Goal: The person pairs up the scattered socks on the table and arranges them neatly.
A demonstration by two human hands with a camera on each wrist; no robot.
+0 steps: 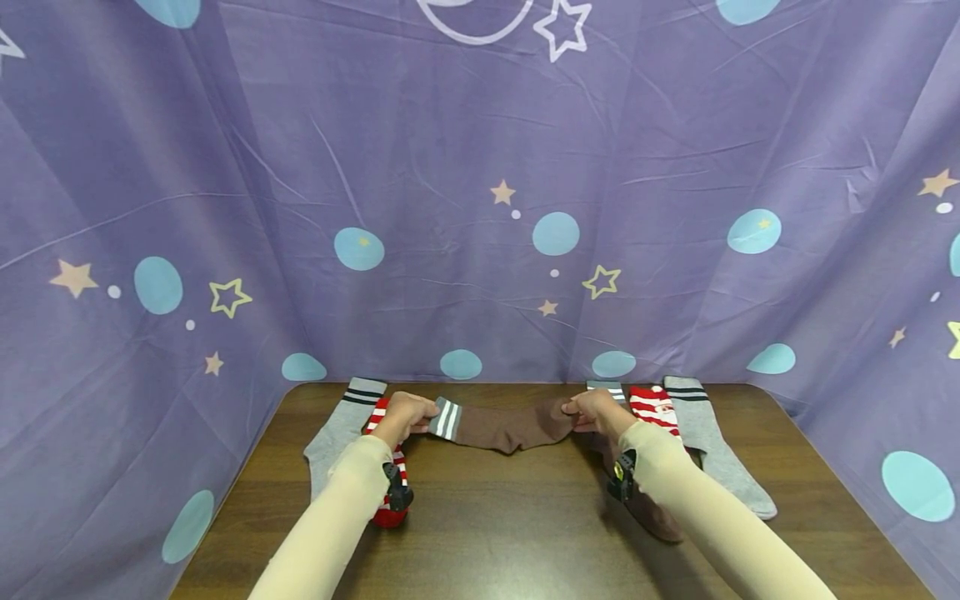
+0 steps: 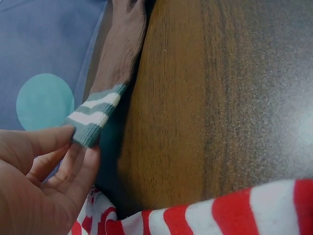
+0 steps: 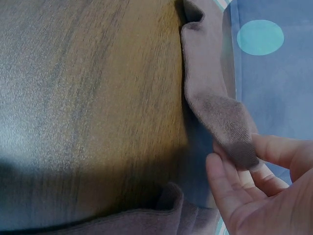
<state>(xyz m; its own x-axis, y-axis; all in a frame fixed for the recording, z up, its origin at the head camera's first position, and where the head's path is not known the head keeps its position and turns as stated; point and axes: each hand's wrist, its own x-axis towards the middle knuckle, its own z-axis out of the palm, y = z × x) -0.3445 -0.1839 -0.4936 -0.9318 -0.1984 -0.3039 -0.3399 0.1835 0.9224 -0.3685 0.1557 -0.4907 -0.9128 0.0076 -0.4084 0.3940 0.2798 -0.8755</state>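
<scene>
A brown sock (image 1: pixel 498 428) with a grey-green, white-striped cuff stretches sideways between both hands near the table's far edge. My left hand (image 1: pixel 407 417) pinches its cuff (image 2: pixel 95 113) between thumb and fingers. At the other end, my right hand (image 1: pixel 597 412) pinches the toe (image 3: pixel 237 142). The sock's middle sags slightly, with a fold at the heel. Beneath my right forearm lies a second brown sock (image 1: pixel 652 512), partly hidden by the arm. A red and white striped sock (image 1: pixel 390 515) lies under my left wrist, also partly covered.
A grey sock (image 1: pixel 347 425) with dark stripes lies at the left. On the right are a red and white sock with a Santa face (image 1: pixel 656 408) and another grey sock (image 1: pixel 731 471). A purple curtain (image 1: pixel 450 250) hangs behind the wooden table (image 1: pixel 480 533).
</scene>
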